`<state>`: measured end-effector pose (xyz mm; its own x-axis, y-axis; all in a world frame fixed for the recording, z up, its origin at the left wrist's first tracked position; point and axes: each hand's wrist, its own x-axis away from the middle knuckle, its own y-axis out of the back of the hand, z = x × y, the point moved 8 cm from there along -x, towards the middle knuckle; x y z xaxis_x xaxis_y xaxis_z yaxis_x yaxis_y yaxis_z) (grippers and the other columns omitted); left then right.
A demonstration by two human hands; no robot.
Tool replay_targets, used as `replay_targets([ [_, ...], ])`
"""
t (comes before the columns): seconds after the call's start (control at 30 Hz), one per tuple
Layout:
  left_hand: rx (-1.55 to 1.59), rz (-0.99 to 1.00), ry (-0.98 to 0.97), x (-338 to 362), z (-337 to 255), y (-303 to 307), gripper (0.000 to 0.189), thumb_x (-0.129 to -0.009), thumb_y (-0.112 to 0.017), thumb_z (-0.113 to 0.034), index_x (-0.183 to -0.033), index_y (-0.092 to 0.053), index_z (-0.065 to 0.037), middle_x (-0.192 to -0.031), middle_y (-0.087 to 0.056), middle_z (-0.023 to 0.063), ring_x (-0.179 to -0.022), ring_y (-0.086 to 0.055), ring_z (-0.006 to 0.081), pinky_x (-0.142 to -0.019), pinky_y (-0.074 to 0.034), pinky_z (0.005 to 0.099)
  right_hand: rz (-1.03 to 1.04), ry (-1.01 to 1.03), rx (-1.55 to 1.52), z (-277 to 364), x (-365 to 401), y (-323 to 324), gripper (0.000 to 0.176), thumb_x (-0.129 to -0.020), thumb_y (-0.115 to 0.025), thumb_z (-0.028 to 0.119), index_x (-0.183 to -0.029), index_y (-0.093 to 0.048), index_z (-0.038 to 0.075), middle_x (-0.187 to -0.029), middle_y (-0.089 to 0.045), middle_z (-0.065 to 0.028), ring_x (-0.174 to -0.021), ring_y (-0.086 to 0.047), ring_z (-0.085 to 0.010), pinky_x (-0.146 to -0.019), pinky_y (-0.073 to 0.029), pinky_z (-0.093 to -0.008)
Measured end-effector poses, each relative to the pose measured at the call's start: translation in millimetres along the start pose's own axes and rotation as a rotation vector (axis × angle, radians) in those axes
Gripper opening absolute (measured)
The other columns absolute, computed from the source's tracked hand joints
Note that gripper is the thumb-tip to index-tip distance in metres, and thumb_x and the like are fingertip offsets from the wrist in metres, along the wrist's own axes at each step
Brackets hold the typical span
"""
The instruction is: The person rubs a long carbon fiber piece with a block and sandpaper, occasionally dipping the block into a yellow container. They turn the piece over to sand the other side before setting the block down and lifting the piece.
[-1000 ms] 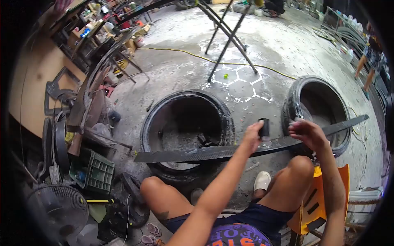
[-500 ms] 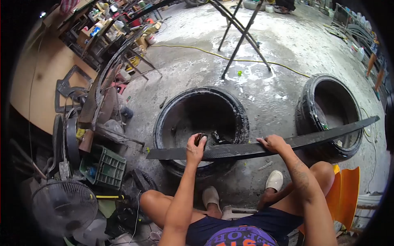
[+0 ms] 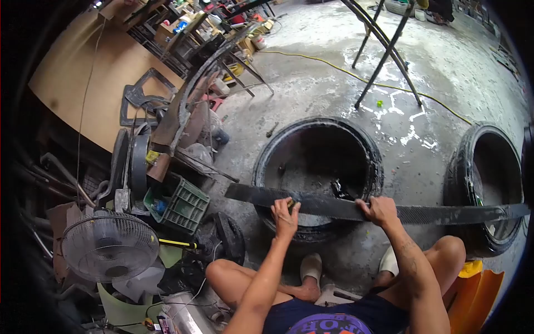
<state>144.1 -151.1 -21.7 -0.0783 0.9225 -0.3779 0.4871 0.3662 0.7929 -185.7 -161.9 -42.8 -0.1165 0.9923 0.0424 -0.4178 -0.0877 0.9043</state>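
Note:
A long, dark strip with a woven-looking surface [image 3: 334,208] lies across two tires. My left hand [image 3: 285,216] is at the strip's left part, fingers curled round a small object that is mostly hidden, against the lower edge. My right hand [image 3: 379,211] grips the strip near its middle, thumb on top and fingers folded. Beneath the strip is the nearer tire [image 3: 261,161], with a dark hollow inside. The right end of the strip passes over the other tire [image 3: 459,172].
A fan [image 3: 110,245] stands at the lower left beside a green crate [image 3: 189,205]. Dark metal legs [image 3: 384,47] stand on the floor beyond the tires. A yellow cable [image 3: 328,64] crosses the floor. An orange panel [image 3: 473,295] is at the lower right.
The view has turned left, so things appear further right. The strip's left end now tilts upward in view, and my left hand has moved from above the strip to its lower edge.

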Motion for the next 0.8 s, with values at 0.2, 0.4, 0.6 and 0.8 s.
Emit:
replay_targets([
  [0.2, 0.085, -0.066, 0.094, 22, -3, 8, 0.033, -0.089, -0.072, -0.020, -0.115, -0.062, -0.002, -0.113, -0.058, 0.0181, -0.104, -0.054, 0.0366, -0.093, -0.042, 0.0457, 0.426, 0.243, 0.009, 28, -5, 1, 0.101, -0.056, -0.080, 0.077, -0.114, -0.061, -0.003, -0.092, -0.072, -0.0233, -0.092, -0.071, -0.0405, -0.084, -0.055, -0.0467],
  [0.4, 0.216, -0.179, 0.169, 38, 23, 17, 0.040, -0.088, -0.077, -0.024, -0.119, -0.063, -0.003, -0.114, -0.059, 0.0162, -0.106, -0.058, 0.0336, -0.093, -0.048, 0.0435, 0.418, 0.352, 0.025, 46, -1, -22, 0.101, -0.057, -0.089, 0.060, -0.130, -0.052, 0.001, -0.098, -0.072, -0.0221, -0.096, -0.070, -0.0389, -0.083, -0.055, -0.0465],
  [0.6, 0.018, -0.142, 0.079, 18, 0, 18, 0.032, -0.092, -0.070, -0.026, -0.119, -0.063, -0.010, -0.114, -0.060, 0.0112, -0.106, -0.055, 0.0351, -0.094, -0.042, 0.0484, 0.476, 0.320, -0.014, 39, -6, -25, 0.092, -0.058, -0.090, 0.048, -0.129, -0.056, 0.000, -0.097, -0.070, -0.0250, -0.097, -0.068, -0.0413, -0.086, -0.054, -0.0472],
  [0.8, -0.029, -0.220, 0.149, -5, 113, 47, 0.028, -0.090, -0.069, -0.026, -0.111, -0.064, -0.007, -0.112, -0.062, 0.0119, -0.107, -0.057, 0.0354, -0.094, -0.041, 0.0500, 0.534, 0.270, 0.020, 30, -5, -31, 0.099, -0.056, -0.090, 0.048, -0.136, -0.054, 0.001, -0.098, -0.070, -0.0256, -0.098, -0.069, -0.0410, -0.087, -0.055, -0.0458],
])
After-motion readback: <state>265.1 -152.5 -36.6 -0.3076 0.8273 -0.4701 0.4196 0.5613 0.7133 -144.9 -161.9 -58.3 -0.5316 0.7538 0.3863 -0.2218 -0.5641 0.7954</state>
